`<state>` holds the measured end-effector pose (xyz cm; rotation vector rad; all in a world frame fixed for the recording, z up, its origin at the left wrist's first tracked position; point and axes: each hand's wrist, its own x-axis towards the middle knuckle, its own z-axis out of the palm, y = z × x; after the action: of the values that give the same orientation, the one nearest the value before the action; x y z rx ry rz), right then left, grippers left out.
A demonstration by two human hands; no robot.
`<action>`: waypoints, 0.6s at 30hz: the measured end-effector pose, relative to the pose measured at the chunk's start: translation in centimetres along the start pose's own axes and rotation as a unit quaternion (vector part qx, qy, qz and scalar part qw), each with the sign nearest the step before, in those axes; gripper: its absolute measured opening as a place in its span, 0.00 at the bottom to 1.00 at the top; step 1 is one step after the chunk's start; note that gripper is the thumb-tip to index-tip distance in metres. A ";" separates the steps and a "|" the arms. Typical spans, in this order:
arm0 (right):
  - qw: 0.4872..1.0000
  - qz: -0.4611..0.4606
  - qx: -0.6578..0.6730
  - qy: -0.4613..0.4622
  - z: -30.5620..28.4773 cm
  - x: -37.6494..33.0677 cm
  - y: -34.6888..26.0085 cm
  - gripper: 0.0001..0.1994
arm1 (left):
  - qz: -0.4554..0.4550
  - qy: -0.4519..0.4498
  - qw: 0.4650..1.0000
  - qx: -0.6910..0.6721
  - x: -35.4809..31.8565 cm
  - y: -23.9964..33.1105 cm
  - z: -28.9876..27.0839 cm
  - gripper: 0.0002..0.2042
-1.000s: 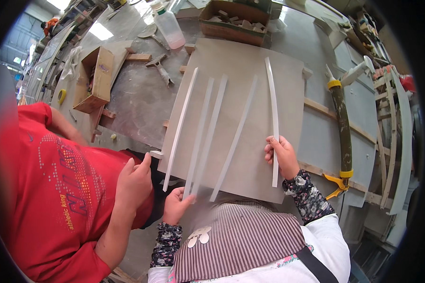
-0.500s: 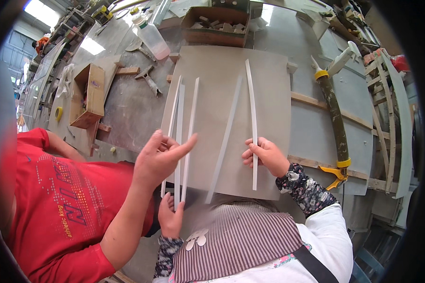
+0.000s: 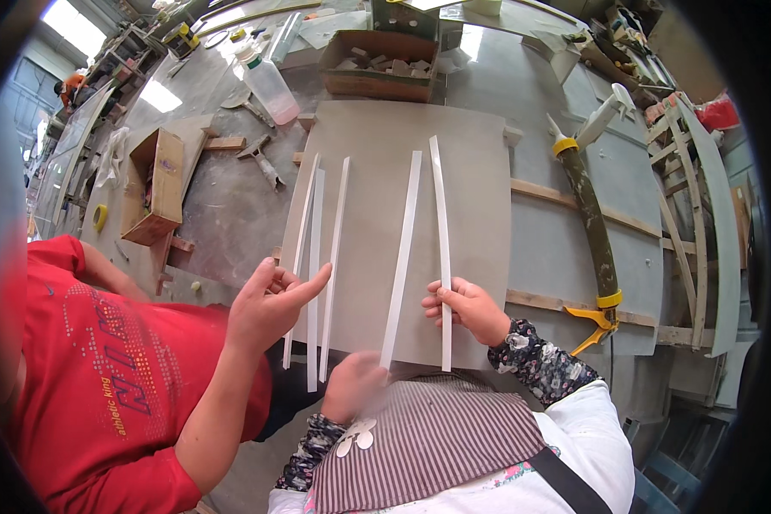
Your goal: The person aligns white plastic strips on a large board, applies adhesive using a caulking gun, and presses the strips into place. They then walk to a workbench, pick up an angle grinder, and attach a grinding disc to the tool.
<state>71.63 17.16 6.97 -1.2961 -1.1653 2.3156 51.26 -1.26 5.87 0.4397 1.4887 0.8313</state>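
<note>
- Five slender white strips (image 3: 402,257), straight-edged and faintly glossy, stretch lengthwise over a panel (image 3: 373,240). Three gather on its 9 o'clock side; the other two draw near each other toward 12 and spread apart toward 6.
- The panel is broad, flat, smooth and grey-beige, with crisp edges.
- The hands are apart: the right hand (image 3: 463,308), at 5 o'clock from the panel's middle, has thumb and fingers clamped on the rightmost strip (image 3: 442,223).
- The left hand (image 3: 355,385), at about 7 o'clock, is blurred at the near end of the next strip; I cannot tell whether it grips.
- Beneath, the counter (image 3: 218,193) is grey, scuffed and dusty.
- At 12 o'clock, a brown carton (image 3: 377,86) holds small pale chunks.
- At 11 o'clock, a translucent plastic bottle (image 3: 270,90) has pinkish liquid low inside.
- At 3 o'clock, a sealant gun (image 3: 589,223) has a mottled dark-green barrel and yellow collars, beside rough wooden battens (image 3: 544,193).
- At 8 o'clock, a co-worker's red shirt (image 3: 146,343) looks soft, its print dotted.
</note>
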 end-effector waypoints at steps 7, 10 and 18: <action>0.999 -0.001 0.052 -0.015 0.8 -0.1 1.8 0.20 | -0.015 -0.135 0.990 -0.037 0.5 2.0 1.8 0.16; 0.997 -0.006 0.074 -0.016 0.8 0.1 2.3 0.19 | -0.030 -0.140 0.989 -0.034 0.3 2.7 2.7 0.16; 0.994 -0.020 0.101 -0.033 1.1 0.9 2.5 0.18 | -0.022 -0.177 0.983 -0.052 0.5 2.9 4.1 0.17</action>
<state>70.62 15.39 4.90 -1.1227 -0.9377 2.3924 54.58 2.01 7.93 0.4486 1.1177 0.7476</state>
